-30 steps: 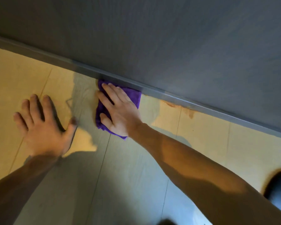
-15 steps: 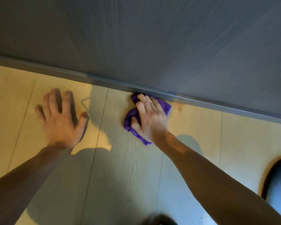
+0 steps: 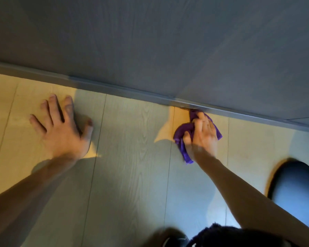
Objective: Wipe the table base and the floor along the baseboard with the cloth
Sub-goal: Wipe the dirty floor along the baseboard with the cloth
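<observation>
Two bare hands are on the pale wood-grain plank floor, well apart from each other. The left hand lies flat with its palm down and its fingers spread, holding nothing. The right hand is curled and pressed down on the crumpled purple cloth, with the fingers gripping the bunched fabric. The cloth lies on the floor and its upper end touches the grey strip of baseboard that runs across the view under the dark grey wood-grain wall panel. A small brownish mark is on the baseboard edge just left of the cloth. Both forearms reach in from below. A dark rounded shape is at the right edge, too blurred to identify.
</observation>
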